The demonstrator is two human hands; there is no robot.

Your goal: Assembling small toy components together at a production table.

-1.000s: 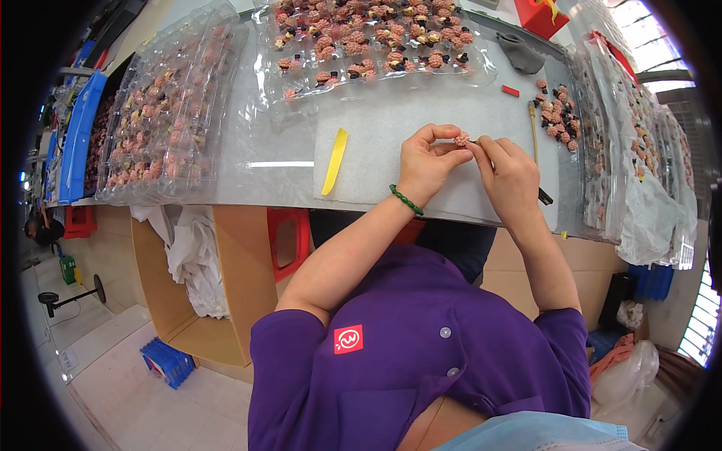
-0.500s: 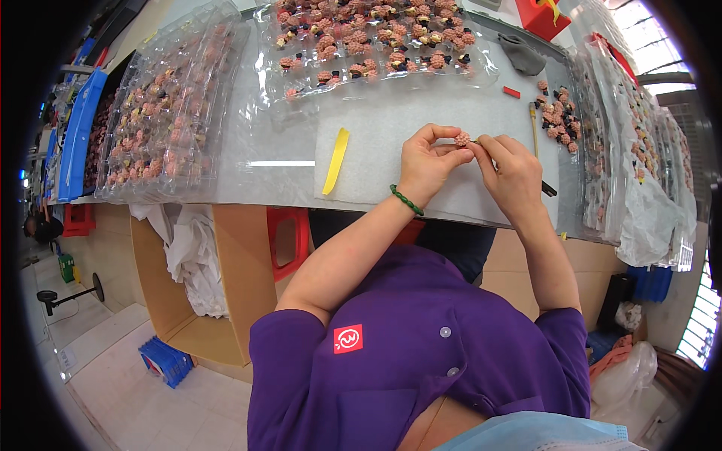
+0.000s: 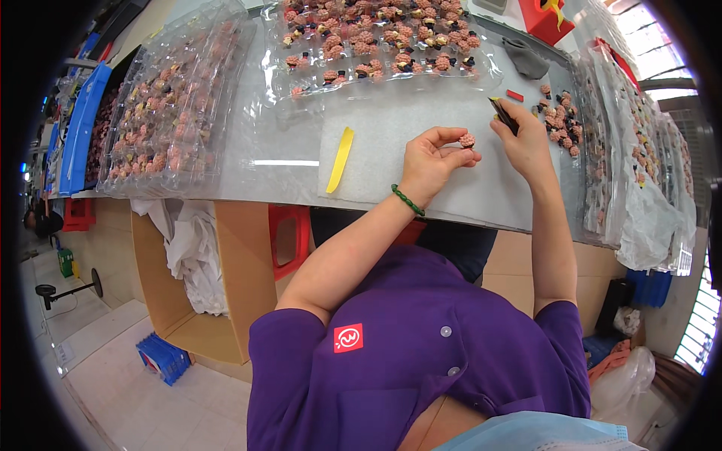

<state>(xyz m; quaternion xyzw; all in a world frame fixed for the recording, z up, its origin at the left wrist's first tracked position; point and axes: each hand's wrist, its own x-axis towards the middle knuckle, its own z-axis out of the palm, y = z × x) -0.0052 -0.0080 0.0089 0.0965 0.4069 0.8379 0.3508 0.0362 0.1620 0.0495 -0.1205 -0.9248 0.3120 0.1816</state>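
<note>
On my feed I observed the left hand [image 3: 436, 161] pinching a small pink knobbly piece [image 3: 467, 140] between thumb and fingers, above the white sheet [image 3: 383, 131]. The right hand [image 3: 529, 146] gripped a dark slender tool [image 3: 505, 117] (tip pointing forward and left), apart from the piece.
</note>
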